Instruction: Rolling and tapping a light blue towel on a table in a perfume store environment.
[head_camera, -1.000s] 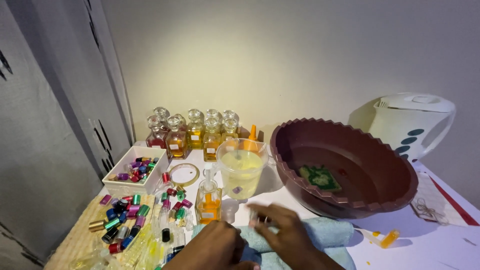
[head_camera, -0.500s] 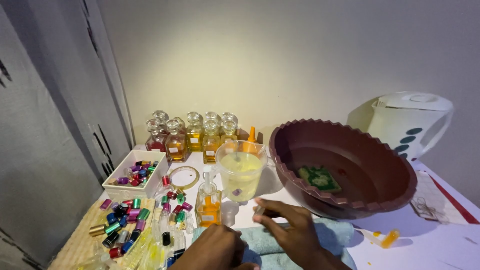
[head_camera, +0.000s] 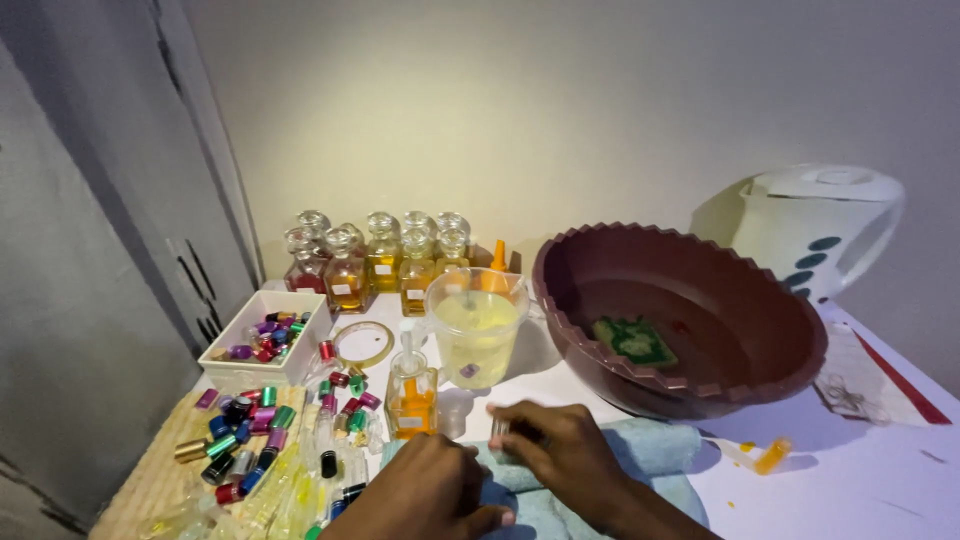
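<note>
While both hands rest on the blue towel (head_camera: 640, 455) at the near table edge, the left hand (head_camera: 425, 495) lies palm down with fingers loosely curled, holding nothing that shows. The right hand (head_camera: 560, 455) pinches a small clear vial (head_camera: 500, 428) between its fingertips, just above the towel. Left of the hands, coloured caps (head_camera: 245, 435) and clear vials lie scattered over a straw mat (head_camera: 150, 470). Just beyond the fingers stands a square bottle (head_camera: 411, 395) with a pale label low on its front, about a third full of amber liquid. Behind it a clear jug (head_camera: 477, 325) holds pale yellow liquid. To the left a white box (head_camera: 262, 345) holds more coloured caps, with a tape ring (head_camera: 362, 343) beside it. To the right a big maroon basin (head_camera: 680, 320) holds a green sponge (head_camera: 634, 341) in shallow water. An orange-capped tube (head_camera: 765, 457) lies on the white table (head_camera: 860, 480) near the basin. Farthest back, round-stoppered bottles (head_camera: 375, 260) with small pale labels stand in rows by the wall, filled with amber and reddish liquids. A white kettle (head_camera: 820, 230) stands at the far right.
</note>
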